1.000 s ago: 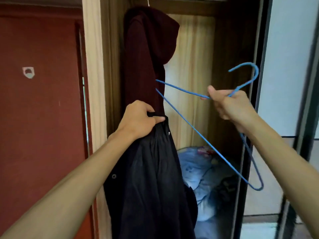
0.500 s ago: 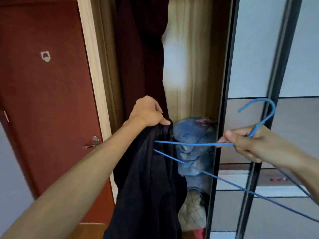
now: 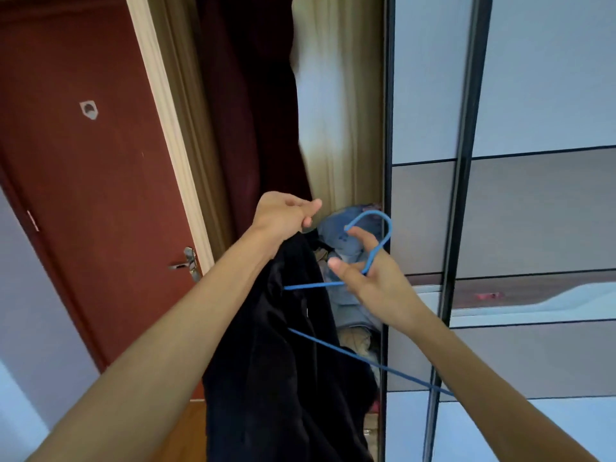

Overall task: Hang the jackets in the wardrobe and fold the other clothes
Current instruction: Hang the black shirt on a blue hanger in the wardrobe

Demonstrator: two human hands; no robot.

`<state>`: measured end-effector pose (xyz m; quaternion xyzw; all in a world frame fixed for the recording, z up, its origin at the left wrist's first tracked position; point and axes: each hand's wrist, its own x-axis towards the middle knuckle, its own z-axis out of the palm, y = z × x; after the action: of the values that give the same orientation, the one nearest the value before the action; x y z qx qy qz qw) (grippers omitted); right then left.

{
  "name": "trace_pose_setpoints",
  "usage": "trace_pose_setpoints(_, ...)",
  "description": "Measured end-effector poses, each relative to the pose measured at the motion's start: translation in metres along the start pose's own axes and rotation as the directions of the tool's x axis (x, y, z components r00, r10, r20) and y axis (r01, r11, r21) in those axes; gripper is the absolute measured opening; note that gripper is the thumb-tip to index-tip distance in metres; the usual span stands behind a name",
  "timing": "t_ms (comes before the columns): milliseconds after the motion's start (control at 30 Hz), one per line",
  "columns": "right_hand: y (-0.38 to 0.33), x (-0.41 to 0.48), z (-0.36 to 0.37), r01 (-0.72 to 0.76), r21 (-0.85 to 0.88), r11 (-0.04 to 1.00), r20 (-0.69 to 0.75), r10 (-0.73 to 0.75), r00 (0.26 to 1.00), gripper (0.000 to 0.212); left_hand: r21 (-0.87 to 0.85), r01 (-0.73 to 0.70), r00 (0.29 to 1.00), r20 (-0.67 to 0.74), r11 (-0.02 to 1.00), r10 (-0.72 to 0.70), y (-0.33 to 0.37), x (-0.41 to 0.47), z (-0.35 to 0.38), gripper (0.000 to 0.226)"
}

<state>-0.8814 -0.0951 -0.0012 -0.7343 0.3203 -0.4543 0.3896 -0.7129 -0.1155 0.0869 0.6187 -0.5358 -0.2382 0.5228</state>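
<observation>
Blue hanger [image 3: 313, 286], black (poss. v. dark navy) jacket [image 3: 283, 378], maroon garment [image 3: 240, 111], red-brown door [image 3: 83, 178].

- A limp dark navy jacket [image 3: 283, 378] hangs in loose folds from its top edge, gripped by the left hand [image 3: 283, 215] in front of the open wardrobe [image 3: 346, 145].
- A thin blue wire hanger [image 3: 378, 251] is held at the neck by the right hand [image 3: 370, 281]. Its hook points up and one arm reaches into the jacket.
- A dark maroon jacket [image 3: 246, 111] hangs at the wardrobe's left side.
- A heap of blue clothes [image 3: 336, 238] lies low inside the wardrobe.
</observation>
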Motion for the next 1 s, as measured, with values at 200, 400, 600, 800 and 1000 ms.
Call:
trace_pose_setpoints(200, 0.004, -0.007, 0.037, -0.096, 0.08, 0.992, 0.156, 0.082, 0.984, 0.087, -0.131, -0.006, 0.997, -0.079, 0.991, -0.004, 0.002, -0.011, -0.005, 0.02)
trace_pose_setpoints(400, -0.006, -0.006, 0.083, -0.014, 0.29, 0.957, 0.021, 0.008, 1.0, 0.056, -0.251, -0.021, 0.997, -0.083, 0.968, 0.0, 0.02, -0.028, -0.003, 0.022)
trace_pose_setpoints(600, -0.031, 0.005, 0.08, 0.082, 0.33, 0.941, -0.116, -0.045, 0.992, 0.026, -0.093, -0.324, 0.941, -0.132, 0.942, 0.311, 0.029, -0.047, -0.04, 0.024)
trace_pose_setpoints(800, -0.052, 0.023, 0.055, 0.106, 0.321, 0.941, -0.118, -0.071, 0.99, 0.017, 0.706, -0.6, 0.68, 0.201, 0.376, 0.705, -0.04, -0.062, -0.081, 0.063)
trace_pose_setpoints(1000, -0.062, 0.032, 0.05, 0.001, 0.321, 0.947, -0.11, 0.036, 0.993, 0.013, 0.715, -0.477, 0.678, -0.071, 0.511, 0.732, -0.086, -0.055, -0.1, 0.036)
